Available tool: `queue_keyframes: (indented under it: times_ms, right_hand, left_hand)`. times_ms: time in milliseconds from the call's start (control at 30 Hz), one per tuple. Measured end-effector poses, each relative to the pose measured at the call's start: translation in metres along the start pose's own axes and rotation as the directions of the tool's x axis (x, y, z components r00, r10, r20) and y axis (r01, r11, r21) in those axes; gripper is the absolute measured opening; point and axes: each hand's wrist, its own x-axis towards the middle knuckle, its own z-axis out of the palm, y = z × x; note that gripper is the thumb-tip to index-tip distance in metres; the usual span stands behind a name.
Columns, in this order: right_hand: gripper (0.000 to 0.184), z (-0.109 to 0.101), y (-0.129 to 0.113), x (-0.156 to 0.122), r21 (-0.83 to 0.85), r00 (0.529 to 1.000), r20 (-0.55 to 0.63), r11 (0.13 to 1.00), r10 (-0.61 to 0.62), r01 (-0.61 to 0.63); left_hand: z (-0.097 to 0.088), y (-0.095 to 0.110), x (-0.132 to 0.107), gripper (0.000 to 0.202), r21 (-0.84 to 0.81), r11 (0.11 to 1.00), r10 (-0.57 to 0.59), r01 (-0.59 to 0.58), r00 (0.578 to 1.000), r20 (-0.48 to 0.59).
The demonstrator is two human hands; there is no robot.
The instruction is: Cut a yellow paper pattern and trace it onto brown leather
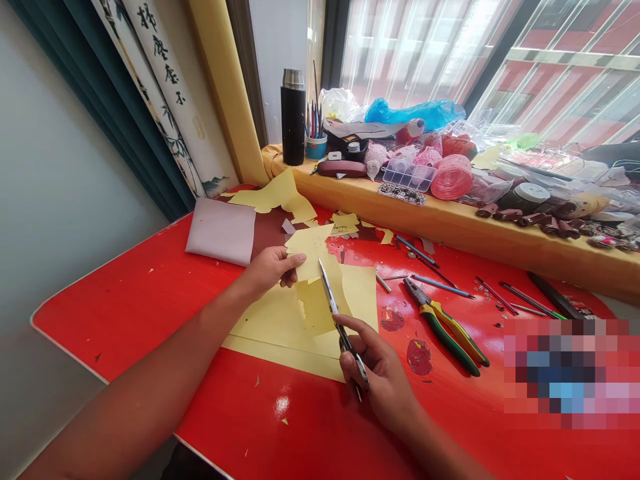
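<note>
Between the thumb and fingers of my left hand (275,270) is a small piece of yellow paper (309,245) with uneven edges, held above the table. My right hand (377,360) grips a pair of metal scissors (330,293), its fingers at the handles. The blades point up and away, with their tips at the right part of the held piece. Whether the blades are parted is hard to make out. Under both hands lie larger yellow paper sheets (280,327), with a cut yellow piece (317,307) on top.
Combination pliers (447,327) with green and yellow handles and several pencils (443,287) lie to the right on the red table (280,427). Paper scraps (345,223) and a mauve folded sheet (220,230) are farther back. A black thermos (293,120) stands on the crowded sill.
</note>
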Motion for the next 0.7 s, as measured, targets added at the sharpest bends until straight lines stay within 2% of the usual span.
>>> queue_keyframes:
  times_ms: [700]
  right_hand:
    - [0.062,0.0017,-0.0039,-0.0007,-0.009,1.000,-0.015,1.000,0.020,-0.020]
  left_hand:
    - [0.0018,0.0031,-0.0021,0.045,0.038,0.999,-0.006,0.005,1.000,0.029]
